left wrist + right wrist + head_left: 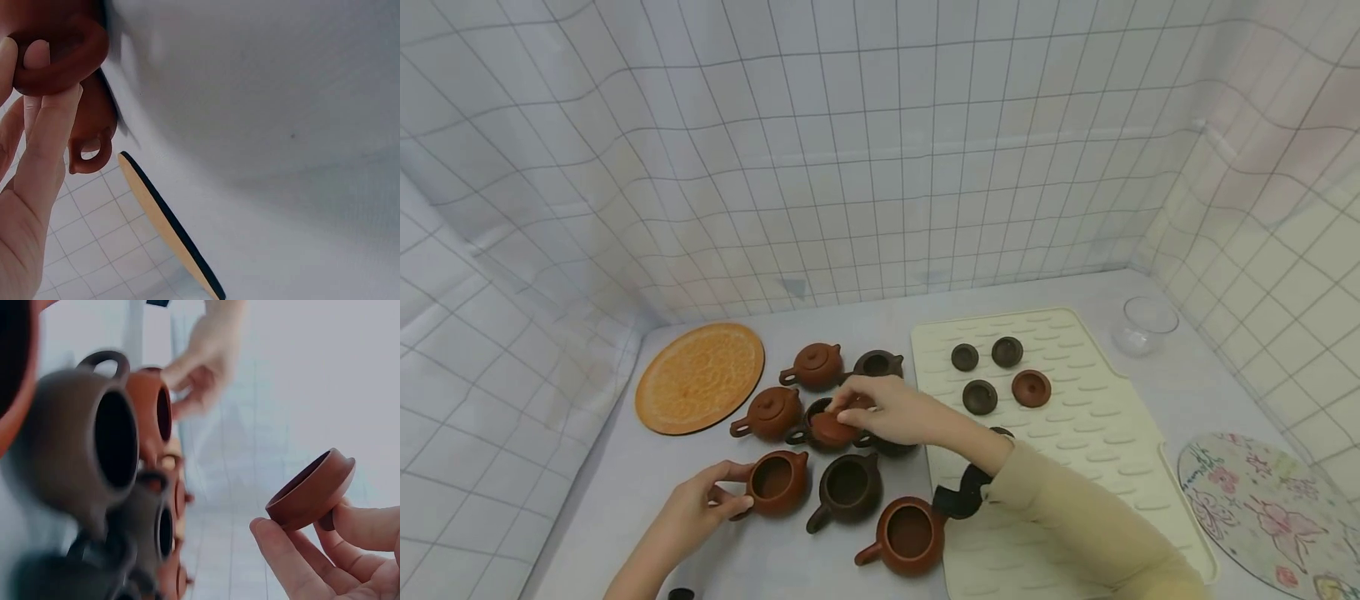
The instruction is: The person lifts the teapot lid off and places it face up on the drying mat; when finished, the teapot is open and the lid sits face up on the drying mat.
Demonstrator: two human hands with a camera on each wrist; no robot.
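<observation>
My left hand point(691, 510) grips the loop handle point(59, 72) of an open reddish-brown teapot point(801, 485), its fingers around the loop in the left wrist view. Between the fingertips of my right hand point(891, 410) is a reddish-brown teapot lid point(309, 494), tilted, with its hollow side partly showing in the right wrist view. In the head view this lid is above a dark teapot point(795, 436) and partly hides it. It is apart from the teapot that my left hand holds. Beside that teapot stands an open dark brown teapot point(871, 492).
Two lidded red teapots point(772, 414) stand behind, near an orange round mat point(700, 379). An open red teapot point(931, 537) is at the front. Several lids point(1032, 388) lie on a cream drying mat point(1097, 467). A glass bowl point(1142, 325) and patterned round mat point(1262, 508) are at right.
</observation>
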